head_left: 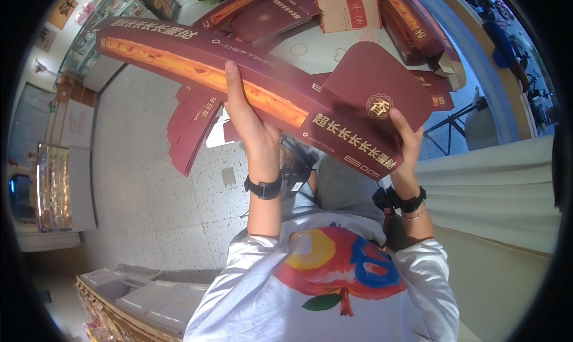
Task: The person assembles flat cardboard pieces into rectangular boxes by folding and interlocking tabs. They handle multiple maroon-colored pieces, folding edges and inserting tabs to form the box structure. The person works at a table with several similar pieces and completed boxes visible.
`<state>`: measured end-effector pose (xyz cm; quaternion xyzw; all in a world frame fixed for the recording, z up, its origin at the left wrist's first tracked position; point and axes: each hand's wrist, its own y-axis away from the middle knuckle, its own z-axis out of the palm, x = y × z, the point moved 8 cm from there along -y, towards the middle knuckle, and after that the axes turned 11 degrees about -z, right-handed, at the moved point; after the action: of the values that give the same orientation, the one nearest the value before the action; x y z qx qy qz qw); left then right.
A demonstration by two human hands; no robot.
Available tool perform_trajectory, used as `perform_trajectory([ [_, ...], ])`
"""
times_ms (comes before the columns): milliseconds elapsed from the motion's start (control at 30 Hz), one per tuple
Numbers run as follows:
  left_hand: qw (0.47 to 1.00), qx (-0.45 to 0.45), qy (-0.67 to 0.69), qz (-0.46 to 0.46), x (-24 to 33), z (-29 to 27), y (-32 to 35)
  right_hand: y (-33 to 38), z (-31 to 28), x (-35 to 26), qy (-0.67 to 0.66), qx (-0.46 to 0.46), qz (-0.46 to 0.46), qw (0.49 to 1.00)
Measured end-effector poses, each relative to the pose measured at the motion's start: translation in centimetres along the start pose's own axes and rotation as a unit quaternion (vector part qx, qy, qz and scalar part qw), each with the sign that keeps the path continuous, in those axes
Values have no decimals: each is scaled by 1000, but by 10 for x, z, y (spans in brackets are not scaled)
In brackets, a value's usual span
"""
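Observation:
A long dark red carton (286, 103) with a gold-printed side and a picture of golden baked food slants across my lap, from far left to near right. My left hand (256, 130) grips it near the middle, thumb lying over the picture. At the near right end my right hand (409, 142) is closed on the carton, its thumb against a raised, rounded end flap (367, 79) with a round gold emblem. The fingers of both hands are mostly hidden behind the cardboard. Below the carton, flat dark red cardboard blanks (192, 130) jut over the table's left edge.
Beyond the carton is a white tabletop (292, 48). More dark red cartons (412, 22) and a cream card piece with a red label (348, 11) lie there. A pale curtain (489, 187) hangs at right. White boxes (161, 297) stand at lower left; a lit display case (54, 187) is farther left.

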<state>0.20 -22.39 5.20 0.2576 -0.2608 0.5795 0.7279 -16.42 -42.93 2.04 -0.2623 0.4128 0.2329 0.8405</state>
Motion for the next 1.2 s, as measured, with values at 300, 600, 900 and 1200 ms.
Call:
perform_trajectory([
  [300, 992, -93, 84, -9, 16, -17, 14, 1, -1, -2, 84, -109, -32, 990],
  [600, 927, -81, -236, 282, 82, -44, -24, 32, -30, 36, 32, -109, 105, 988],
  [900, 991, 14, 17, 133, 46, -55, -8, 32, -41, 32, -22, 74, 99, 992],
  [1200, 990, -48, -52, 125, 69, -39, -18, 13, -52, 6, 101, -191, 165, 962],
])
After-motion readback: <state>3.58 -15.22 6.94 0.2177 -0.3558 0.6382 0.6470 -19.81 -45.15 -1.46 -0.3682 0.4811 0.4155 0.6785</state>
